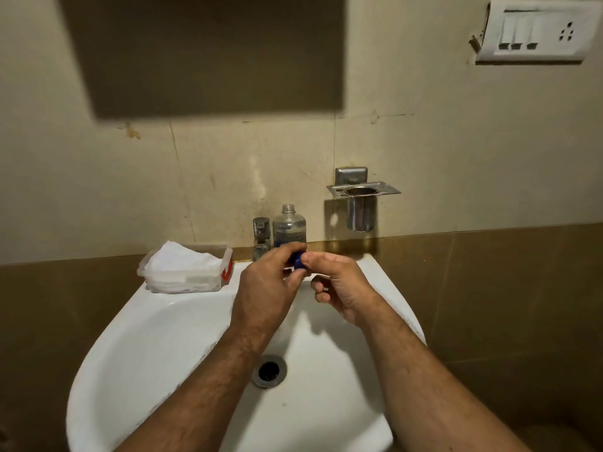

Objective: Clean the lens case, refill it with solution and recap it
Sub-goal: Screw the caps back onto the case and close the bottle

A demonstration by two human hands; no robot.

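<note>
Both hands meeting at mid-frame, above the back of the white sink (137, 337). Left hand (266, 288) curled, fingers and thumb pinching a small blue cap (297, 261); right hand (339, 288) curled too, thumb and forefinger pinching the same blue piece from the other side. Cannot tell whether the cap sits threaded on the lens case or free of it: the case body hidden behind the fingers.

Behind the hands, by the tap (261, 238), a clear solution bottle (289, 226), uncapped, upright on the back rim of the sink. At centre left, a clear plastic box of white tissues (186, 267) on the rim. At right of centre, a steel cup holder (361, 203) on the wall. Upper right, a switch plate (535, 31). Drain (269, 370) open in the lower middle.

Likely handling: cap and case very light, stiff plastic, not fragile, slippery once wet. Best taken at the ribbed edge of the cap with fingertips, the case body braced by the other hand. Easily dropped toward the open drain, so kept over the rim rather than the bowl.
</note>
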